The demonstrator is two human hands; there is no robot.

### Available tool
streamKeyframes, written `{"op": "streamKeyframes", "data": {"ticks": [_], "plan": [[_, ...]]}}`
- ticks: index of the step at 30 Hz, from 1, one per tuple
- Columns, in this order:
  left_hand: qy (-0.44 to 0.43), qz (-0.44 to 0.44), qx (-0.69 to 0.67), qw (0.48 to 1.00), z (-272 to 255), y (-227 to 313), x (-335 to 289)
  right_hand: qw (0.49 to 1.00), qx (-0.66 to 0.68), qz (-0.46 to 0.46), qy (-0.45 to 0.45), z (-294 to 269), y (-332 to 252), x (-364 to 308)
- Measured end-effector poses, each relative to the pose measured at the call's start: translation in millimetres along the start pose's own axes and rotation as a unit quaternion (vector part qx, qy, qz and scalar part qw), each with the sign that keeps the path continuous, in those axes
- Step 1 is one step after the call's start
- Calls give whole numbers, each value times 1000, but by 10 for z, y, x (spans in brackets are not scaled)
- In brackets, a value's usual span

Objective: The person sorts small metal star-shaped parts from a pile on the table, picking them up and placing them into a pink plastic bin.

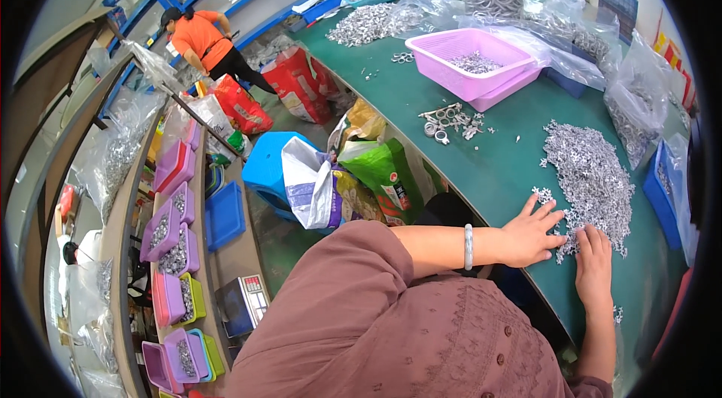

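Clearly, silver heap (pixel 590 180): it lay on the green tabletop (pixel 504 165) before you, a broad spread of small metal pieces, with both your hands at its near edge.
Left hand (pixel 526 238): you had it palm down, fingers spread well apart, tips at the heap's edge; no grip showed.
Right hand (pixel 594 266): you had its fingers close together and slightly bent, tips on the heap; whether they pinched anything could not be told.
Small cluster (pixel 542 193): a few pieces sat by your left fingertips, just beside the heap, perhaps a portion begun.
Lilac basket (pixel 440 71): beyond the heap, it held a shallow layer of silver pieces (pixel 475 63), possibly finished with.
Rings and bits (pixel 451 124): these lay near the basket, apart from your heap, perhaps set aside.
Far pile (pixel 365 24): nothing showed whether it was done or waiting.
Heap's progress: most pieces before you lay loose, so your work seemed well short of done.
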State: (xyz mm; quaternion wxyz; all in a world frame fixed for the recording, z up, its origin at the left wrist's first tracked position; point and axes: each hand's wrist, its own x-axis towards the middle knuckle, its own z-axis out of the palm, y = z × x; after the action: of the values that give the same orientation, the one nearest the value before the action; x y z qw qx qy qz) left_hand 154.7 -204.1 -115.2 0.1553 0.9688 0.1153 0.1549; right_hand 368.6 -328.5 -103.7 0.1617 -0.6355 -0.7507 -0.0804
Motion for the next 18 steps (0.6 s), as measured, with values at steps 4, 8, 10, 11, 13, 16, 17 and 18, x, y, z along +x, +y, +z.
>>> {"op": "streamKeyframes", "data": {"ticks": [4, 8, 10, 11, 13, 16, 17, 18], "plan": [[3, 10, 9, 1000, 22, 49, 44, 999, -9, 4, 32, -67, -9, -57], [20, 11, 85, 996, -62, 6, 11, 998, 16, -15, 53, -96, -61, 59], [58, 8, 70, 996, -92, -35, -33, 999, 30, -14, 23, -148, -88, 89], [68, 10, 47, 997, -134, -39, -52, 999, 41, -15, 24, -163, -109, 76], [65, 38, 21, 997, -186, -60, -112, 998, 59, -14, 21, -211, -144, 10], [47, 75, -25, 996, -158, -80, -110, 998, 63, 5, 22, -275, -186, -151], [48, 81, -34, 995, -162, -79, -123, 998, 61, 16, 17, -287, -222, -194], [43, 84, -43, 995, -169, -77, -142, 997, 68, 34, 23, -296, -257, -234]]}}
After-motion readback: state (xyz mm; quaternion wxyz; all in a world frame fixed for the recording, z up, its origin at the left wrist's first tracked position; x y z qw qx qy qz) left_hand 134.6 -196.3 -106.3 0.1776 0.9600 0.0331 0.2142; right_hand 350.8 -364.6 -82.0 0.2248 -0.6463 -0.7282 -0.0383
